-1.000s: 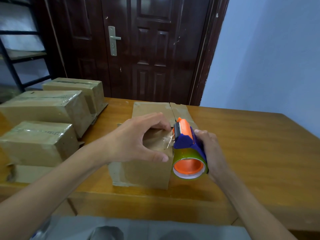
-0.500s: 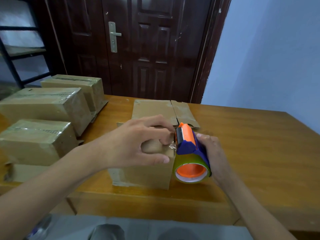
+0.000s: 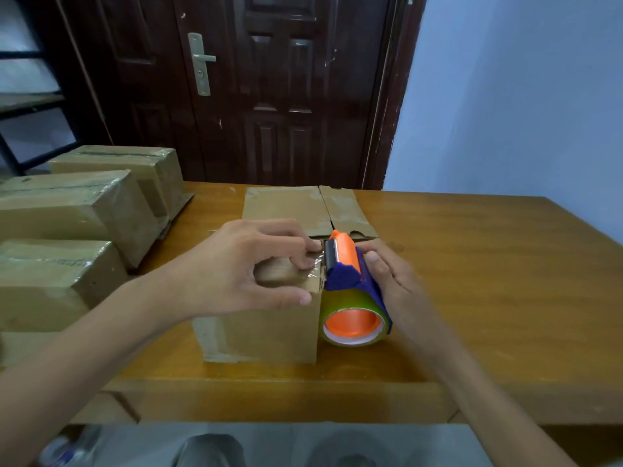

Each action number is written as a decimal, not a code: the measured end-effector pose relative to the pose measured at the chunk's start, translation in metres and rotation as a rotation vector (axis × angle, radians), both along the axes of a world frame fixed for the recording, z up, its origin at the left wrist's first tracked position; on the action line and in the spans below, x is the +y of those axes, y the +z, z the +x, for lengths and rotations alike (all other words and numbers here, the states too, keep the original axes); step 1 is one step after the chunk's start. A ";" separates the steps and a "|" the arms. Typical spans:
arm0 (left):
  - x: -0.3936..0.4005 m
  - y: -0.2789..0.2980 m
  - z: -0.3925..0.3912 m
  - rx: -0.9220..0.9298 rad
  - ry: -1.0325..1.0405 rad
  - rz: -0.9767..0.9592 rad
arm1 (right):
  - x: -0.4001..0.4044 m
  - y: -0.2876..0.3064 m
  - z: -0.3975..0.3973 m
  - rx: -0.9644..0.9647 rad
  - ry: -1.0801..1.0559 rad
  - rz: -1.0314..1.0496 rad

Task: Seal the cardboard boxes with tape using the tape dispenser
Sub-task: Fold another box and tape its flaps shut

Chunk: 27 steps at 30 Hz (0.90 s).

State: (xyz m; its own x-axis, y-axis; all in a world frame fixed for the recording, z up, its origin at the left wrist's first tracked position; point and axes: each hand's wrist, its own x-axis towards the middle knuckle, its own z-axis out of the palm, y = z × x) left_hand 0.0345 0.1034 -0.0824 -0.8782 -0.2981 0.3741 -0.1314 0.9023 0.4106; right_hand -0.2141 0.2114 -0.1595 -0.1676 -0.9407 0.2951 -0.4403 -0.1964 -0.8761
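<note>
Cardboard box [image 3: 269,328] at the centre of the frame is mid-sealing: the left hand [image 3: 242,264] pinches clear tape [image 3: 312,269] onto its top, while the right hand [image 3: 387,281] grips the tape dispenser [image 3: 350,291] at its right edge. Three taped boxes [image 3: 67,214] sit at left; flattened cardboard [image 3: 303,210] behind looks untouched.

Orange-and-blue tape dispenser [image 3: 347,264], brown cardboard box [image 3: 269,325], dark brown door [image 3: 269,89].

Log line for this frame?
left hand: pressing tape onto box | right hand: gripping tape dispenser at box's right edge | seal: unfinished
</note>
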 end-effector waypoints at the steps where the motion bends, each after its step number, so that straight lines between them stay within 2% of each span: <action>1: 0.000 0.000 0.000 -0.005 0.000 0.000 | 0.003 0.002 0.002 0.038 -0.029 -0.043; 4: -0.003 -0.001 -0.001 -0.005 -0.003 0.006 | 0.010 0.004 0.009 0.118 -0.036 -0.189; 6: -0.002 -0.001 -0.001 0.000 -0.003 0.007 | 0.012 0.004 0.011 0.189 0.006 -0.213; 10: -0.001 -0.002 0.001 0.005 0.000 -0.075 | 0.013 0.000 0.011 0.351 0.020 -0.126; 13: 0.000 -0.003 0.002 -0.002 -0.009 -0.024 | 0.013 -0.002 0.008 0.345 0.039 -0.107; 27: 0.001 -0.002 0.003 -0.037 -0.001 0.017 | 0.031 0.010 -0.011 0.740 0.053 0.030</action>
